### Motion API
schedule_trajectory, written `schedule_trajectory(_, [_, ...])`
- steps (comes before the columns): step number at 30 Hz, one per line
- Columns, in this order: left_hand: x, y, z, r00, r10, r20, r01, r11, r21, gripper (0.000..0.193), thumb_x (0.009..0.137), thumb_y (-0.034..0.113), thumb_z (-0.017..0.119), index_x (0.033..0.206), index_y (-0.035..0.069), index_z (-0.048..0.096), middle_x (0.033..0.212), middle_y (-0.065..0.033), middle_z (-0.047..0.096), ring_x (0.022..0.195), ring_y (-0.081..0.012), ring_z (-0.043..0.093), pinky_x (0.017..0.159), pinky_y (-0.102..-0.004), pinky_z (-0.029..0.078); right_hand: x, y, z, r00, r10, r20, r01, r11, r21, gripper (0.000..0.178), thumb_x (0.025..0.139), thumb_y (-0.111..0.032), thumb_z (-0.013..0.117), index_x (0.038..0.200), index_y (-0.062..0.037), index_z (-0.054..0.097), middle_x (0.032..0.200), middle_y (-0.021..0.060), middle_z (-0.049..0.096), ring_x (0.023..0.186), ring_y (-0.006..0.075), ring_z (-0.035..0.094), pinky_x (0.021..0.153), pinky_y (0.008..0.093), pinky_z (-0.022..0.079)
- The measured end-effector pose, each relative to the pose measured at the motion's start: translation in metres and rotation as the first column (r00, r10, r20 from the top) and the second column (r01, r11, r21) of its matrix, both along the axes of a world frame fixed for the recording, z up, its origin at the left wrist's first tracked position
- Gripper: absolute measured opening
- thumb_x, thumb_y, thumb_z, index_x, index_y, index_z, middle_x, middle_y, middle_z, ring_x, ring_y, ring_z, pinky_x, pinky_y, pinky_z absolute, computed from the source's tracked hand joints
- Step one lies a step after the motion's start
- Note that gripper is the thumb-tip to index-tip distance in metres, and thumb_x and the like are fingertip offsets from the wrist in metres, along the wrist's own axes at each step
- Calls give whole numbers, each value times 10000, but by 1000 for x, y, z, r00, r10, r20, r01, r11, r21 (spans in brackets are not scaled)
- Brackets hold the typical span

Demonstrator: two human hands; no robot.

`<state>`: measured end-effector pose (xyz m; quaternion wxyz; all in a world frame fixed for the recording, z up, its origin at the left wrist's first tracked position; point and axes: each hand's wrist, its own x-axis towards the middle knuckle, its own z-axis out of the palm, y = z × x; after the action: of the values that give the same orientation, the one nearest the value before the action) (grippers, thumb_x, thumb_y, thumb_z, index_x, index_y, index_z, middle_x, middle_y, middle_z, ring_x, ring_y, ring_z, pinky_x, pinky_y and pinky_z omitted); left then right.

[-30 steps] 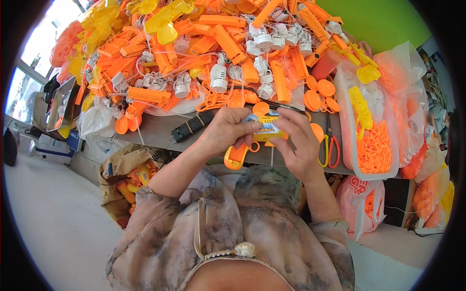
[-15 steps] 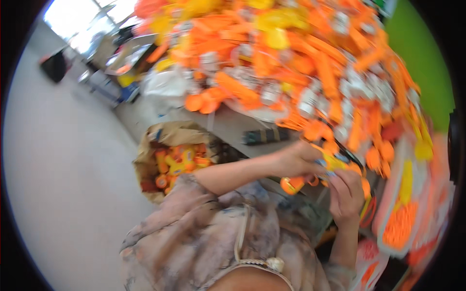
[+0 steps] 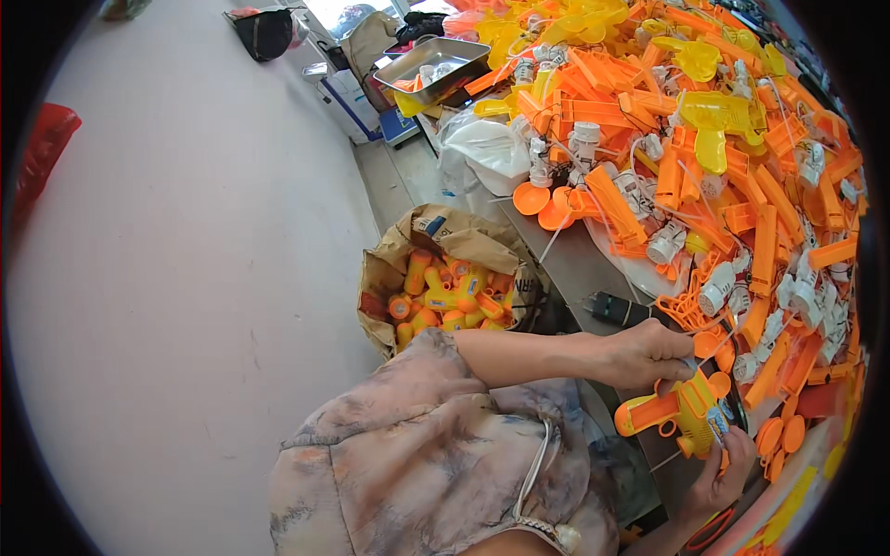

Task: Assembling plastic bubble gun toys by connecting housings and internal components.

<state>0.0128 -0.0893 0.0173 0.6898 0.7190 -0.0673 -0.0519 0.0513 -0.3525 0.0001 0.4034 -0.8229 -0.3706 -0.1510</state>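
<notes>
A yellow and orange toy gun [image 3: 684,414] lies at the table's near edge between my hands. My right hand [image 3: 726,474] grips its lower right side, the fingers at a blue printed sticker [image 3: 718,422] on the body. My left hand [image 3: 647,356] is closed just above the toy. A small pale bluish piece shows at its fingertips; I cannot make out what it is. Round orange discs [image 3: 707,346] and thin orange loops [image 3: 683,310] lie beyond the left hand. A dark power screwdriver-like tool [image 3: 619,309] rests beside that wrist.
A large heap of orange housings [image 3: 616,199], yellow shells [image 3: 709,120] and white wired motor units [image 3: 667,243] covers the table. On the floor to the left stands a brown paper sack [image 3: 380,269] of assembled toys. A metal tray [image 3: 434,67] and a blue scale [image 3: 399,128] are farther back.
The view has swung so the scene shifts right and downward. My hands have moved apart; the left was right against the toy and is now drawn up from the sticker.
</notes>
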Motion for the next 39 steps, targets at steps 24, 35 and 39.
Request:
schedule_trajectory(24, [10, 11, -34, 620, -490, 613, -45, 757, 651, 206, 740, 191, 686, 746, 8, 590, 1318, -134, 488, 1207, -371, 438, 941, -499, 375, 0, -7, -21, 982, -175, -69, 182, 976, 119, 296, 723, 113, 647, 993, 3, 592, 976, 101, 590, 880, 200, 565, 759, 281, 456])
schedule_trajectory(35, [18, 2, -55, 621, -498, 606, -53, 744, 666, 229, 781, 183, 661, 700, -2, 552, 1308, -122, 505, 1230, -358, 441, 949, -471, 402, 9, 12, -16, 996, -89, 6, 89, 996, 9, 370, 680, 50, 700, 1025, -33, 597, 939, 92, 635, 924, 264, 574, 838, 359, 438])
schedule_trajectory(39, [19, 2, -57, 615, -481, 625, -57, 763, 644, 228, 776, 178, 663, 692, -4, 555, 1301, -120, 514, 1226, -357, 449, 948, -465, 411, 8, 23, -21, 996, -88, -14, 89, 996, 22, 409, 681, 29, 711, 1066, -42, 591, 920, 82, 657, 952, 256, 571, 859, 363, 427])
